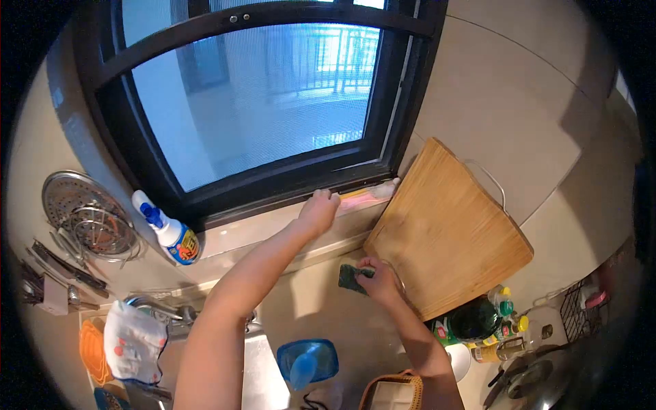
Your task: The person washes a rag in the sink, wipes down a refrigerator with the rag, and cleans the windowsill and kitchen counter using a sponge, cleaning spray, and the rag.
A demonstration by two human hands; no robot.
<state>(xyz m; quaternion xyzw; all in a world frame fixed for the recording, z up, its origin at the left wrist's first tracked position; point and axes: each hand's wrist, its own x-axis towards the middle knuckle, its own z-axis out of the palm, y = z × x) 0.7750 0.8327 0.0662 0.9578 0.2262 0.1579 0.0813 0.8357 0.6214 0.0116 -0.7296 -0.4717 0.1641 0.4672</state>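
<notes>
My left hand point(320, 212) reaches to the window sill point(253, 232), its fingers curled together at the near end of a pink and yellow item point(362, 198) lying there. What those fingers hold, if anything, is hidden. Lower and to the right, my right hand point(381, 281) grips a dark green scouring pad point(352, 279) above the counter point(307, 304). A large wooden cutting board point(451, 232) leans on the wall just right of that hand. Below the pad, a blue plastic container point(322, 348) sits on the counter with a light blue piece in it.
A white spray bottle point(179, 239) with a blue trigger stands on the sill at left. The steel sink point(263, 376) lies beneath my left arm, beside a white cloth point(137, 338). Several bottles point(506, 324) stand at right, and an orange-rimmed basket point(369, 395) is near the front.
</notes>
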